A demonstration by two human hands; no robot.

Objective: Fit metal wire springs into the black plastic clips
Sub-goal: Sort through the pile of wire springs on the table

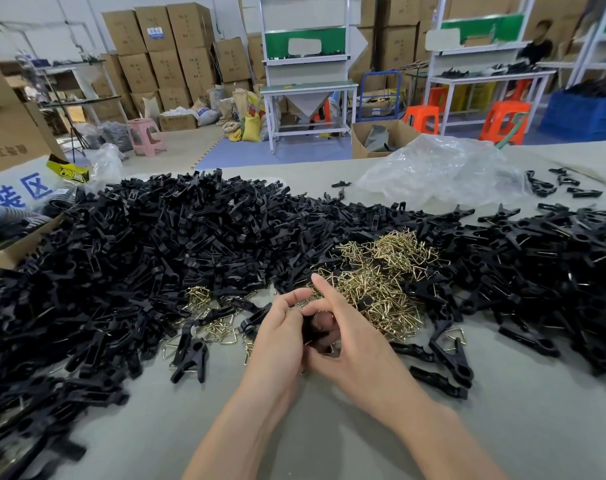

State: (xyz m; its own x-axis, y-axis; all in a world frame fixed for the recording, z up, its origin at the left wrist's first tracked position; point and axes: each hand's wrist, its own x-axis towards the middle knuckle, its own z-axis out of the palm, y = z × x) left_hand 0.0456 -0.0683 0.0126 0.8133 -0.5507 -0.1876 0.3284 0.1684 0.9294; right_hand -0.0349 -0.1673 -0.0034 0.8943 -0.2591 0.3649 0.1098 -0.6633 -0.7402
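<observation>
I see my left hand [280,336] and right hand [353,344] both curled round one black clip [311,330], beside the spring pile [381,282] on the table [329,438].

clip heap [156,244] spread across table [329,427], spring pile [381,282] right of centre behind both hands [315,337], plastic bag [440,168] behind springs.

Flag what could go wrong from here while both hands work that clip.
1. The left hand and right hand pinch the black clip by fingertips; its spring could slip and nip a finger.
2. The spring pile is tangled; the next pick may drag several out.
3. Sprung clips lie beside the loose clip heap and could get mixed.
</observation>
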